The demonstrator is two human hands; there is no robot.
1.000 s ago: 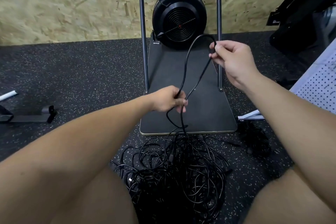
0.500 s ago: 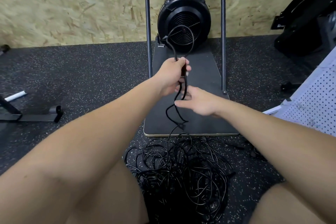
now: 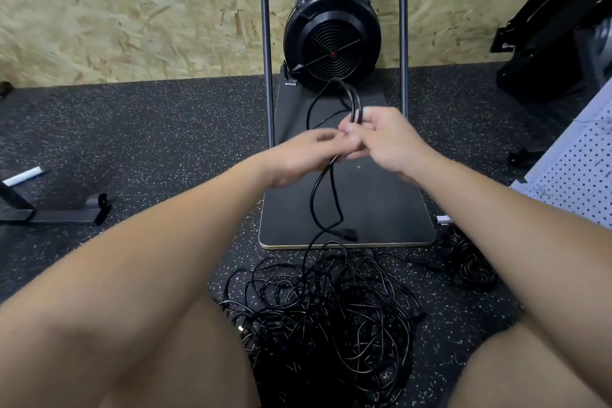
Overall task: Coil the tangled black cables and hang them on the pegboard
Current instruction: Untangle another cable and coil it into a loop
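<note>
Hands meet at mid-frame over a dark board, both on one black cable. Going from the left: a black bracket (image 3: 66,210) lies on the speckled floor (image 3: 159,129), with a white strip (image 3: 22,175) just behind it. The left hand (image 3: 303,156) reaches in with its fingers curled round the cable (image 3: 319,189), though blur hides just how the fingertips lie. Touching it, the right hand (image 3: 385,139) pinches a doubled bend of the same cable between thumb and fingers; that loop stands up above the knuckles, in front of a round black fan (image 3: 332,43). Below the hands two strands hang down, and a plug (image 3: 347,234) dangles near the front edge of the board (image 3: 381,209). One strand runs on into the tangle (image 3: 328,318), a heap of black cables on the floor between the person's knees. Two thin metal poles rise either side of the fan. A smaller dark bundle (image 3: 470,265) lies on the floor near the board's right corner. At the far right edge leans a white pegboard (image 3: 576,172), well apart from the cables.
</note>
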